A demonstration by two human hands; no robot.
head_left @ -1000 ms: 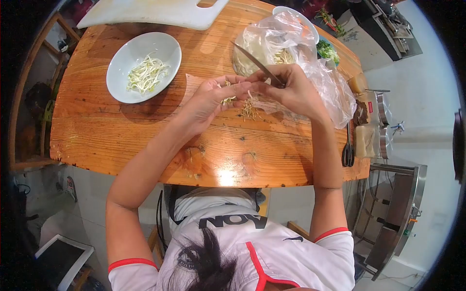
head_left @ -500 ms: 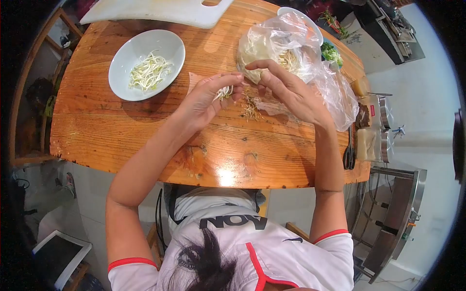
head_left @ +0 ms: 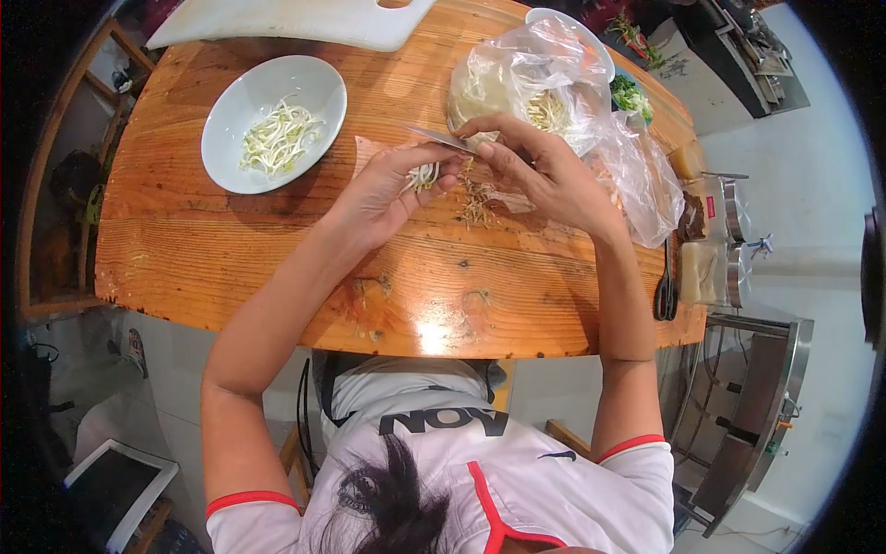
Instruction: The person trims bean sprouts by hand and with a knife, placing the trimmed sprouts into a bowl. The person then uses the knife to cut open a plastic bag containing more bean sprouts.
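My left hand (head_left: 392, 185) is closed around a small bunch of bean sprouts (head_left: 423, 176), their white stems showing in the palm. My right hand (head_left: 540, 171) pinches a thin metal blade (head_left: 436, 138), which reaches left over the left fingertips. Below and between the hands, a small heap of brownish sprout ends (head_left: 477, 208) lies on the wooden table (head_left: 517, 305). To the left, a white bowl (head_left: 221, 129) holds trimmed sprouts (head_left: 281, 138). Just beyond the right hand, a clear plastic bag (head_left: 498, 78) contains more sprouts (head_left: 546, 111).
A white cutting board (head_left: 305, 20) lies at the back left. Chopped greens (head_left: 629, 96) and a white bowl rim (head_left: 600, 46) are behind the bag. Black-handled scissors (head_left: 664, 297) lie at the right, near lidded containers (head_left: 703, 272).
The thin blade now shows clearly between my fingertips, lying across the left ones. My right hand has shifted slightly left and down. The sprouts stay in my left hand.
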